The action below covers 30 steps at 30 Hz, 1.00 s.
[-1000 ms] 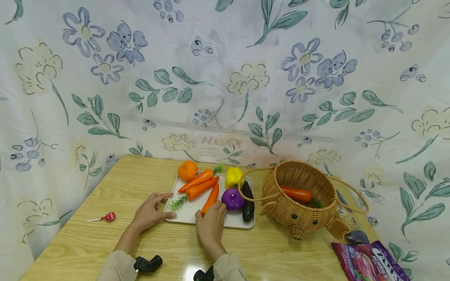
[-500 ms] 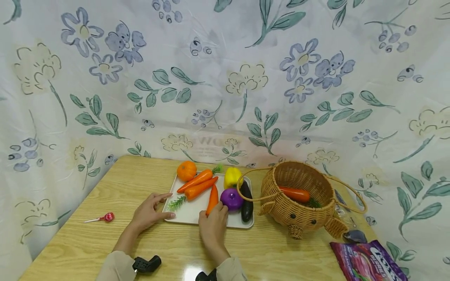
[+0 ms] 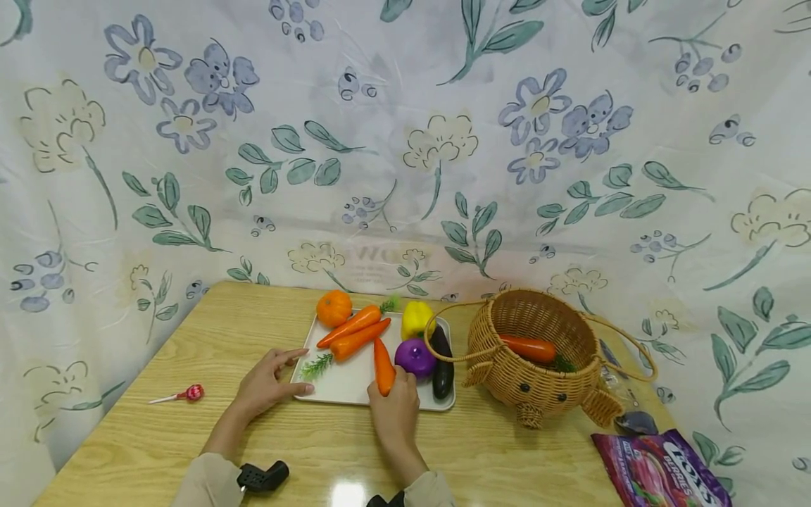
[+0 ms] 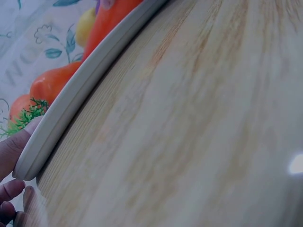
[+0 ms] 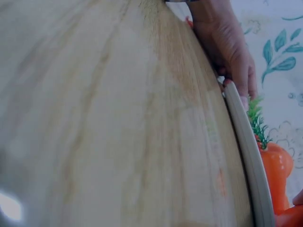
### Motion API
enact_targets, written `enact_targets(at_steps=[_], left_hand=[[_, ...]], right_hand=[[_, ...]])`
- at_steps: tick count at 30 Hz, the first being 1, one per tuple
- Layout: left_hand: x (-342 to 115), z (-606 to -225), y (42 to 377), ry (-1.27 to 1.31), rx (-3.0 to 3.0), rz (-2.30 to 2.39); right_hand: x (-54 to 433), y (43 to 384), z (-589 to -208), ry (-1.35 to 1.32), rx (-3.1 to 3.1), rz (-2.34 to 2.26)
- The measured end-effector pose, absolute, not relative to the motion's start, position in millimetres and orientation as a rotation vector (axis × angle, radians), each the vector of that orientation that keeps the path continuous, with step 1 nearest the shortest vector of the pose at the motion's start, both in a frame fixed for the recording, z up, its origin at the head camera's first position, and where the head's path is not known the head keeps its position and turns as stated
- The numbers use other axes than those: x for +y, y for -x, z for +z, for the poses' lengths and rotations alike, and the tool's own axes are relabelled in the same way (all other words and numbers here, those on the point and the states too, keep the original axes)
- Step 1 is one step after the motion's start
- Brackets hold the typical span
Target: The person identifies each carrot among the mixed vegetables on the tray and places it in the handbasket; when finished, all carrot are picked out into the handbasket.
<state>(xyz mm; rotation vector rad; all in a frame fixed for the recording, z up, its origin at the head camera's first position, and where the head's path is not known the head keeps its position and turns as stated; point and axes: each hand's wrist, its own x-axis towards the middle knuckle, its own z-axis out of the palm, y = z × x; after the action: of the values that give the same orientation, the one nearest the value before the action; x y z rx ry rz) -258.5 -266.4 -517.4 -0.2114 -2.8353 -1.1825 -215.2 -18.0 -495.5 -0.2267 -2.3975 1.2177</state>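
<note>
My right hand (image 3: pixel 395 408) grips the thick end of an orange carrot (image 3: pixel 383 362) over the front of the white tray (image 3: pixel 342 384), its tip pointing away. At the tray's front left corner my left hand (image 3: pixel 266 384) holds the rim, thumb and fingers around the corner. Beyond the right hand's carrot lie two more toy carrots (image 3: pixel 355 343), one with green leaves near the left hand. A purple round vegetable (image 3: pixel 415 358), a yellow pepper (image 3: pixel 417 320) and a dark eggplant (image 3: pixel 443 366) fill the right side. An orange pumpkin (image 3: pixel 334 308) sits at the back left corner.
Right of the tray stands an animal-faced wicker basket (image 3: pixel 507 384) with a carrot (image 3: pixel 529 348) inside; its handle loop overhangs the tray's right side. A lollipop (image 3: pixel 190 393) lies at the left. A purple candy bag (image 3: pixel 659 468) lies at the right edge.
My right hand has shifted slightly right with the carrot's thick end. The carrot has swung so that its tip leans left instead of right. The left hand stays at the tray corner.
</note>
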Motion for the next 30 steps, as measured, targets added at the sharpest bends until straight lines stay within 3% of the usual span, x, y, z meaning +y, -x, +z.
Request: enact_targets(at_steps=[8,30], left_hand=[[-264,-516,260,0.213,-2.836,-1.185],[-267,-518,261,0.205,-2.863,-1.170]], right_hand=[[-5,212,-491,0.179,-2.349,1.381],[72,211,-483,-0.409,-2.489,1.750]])
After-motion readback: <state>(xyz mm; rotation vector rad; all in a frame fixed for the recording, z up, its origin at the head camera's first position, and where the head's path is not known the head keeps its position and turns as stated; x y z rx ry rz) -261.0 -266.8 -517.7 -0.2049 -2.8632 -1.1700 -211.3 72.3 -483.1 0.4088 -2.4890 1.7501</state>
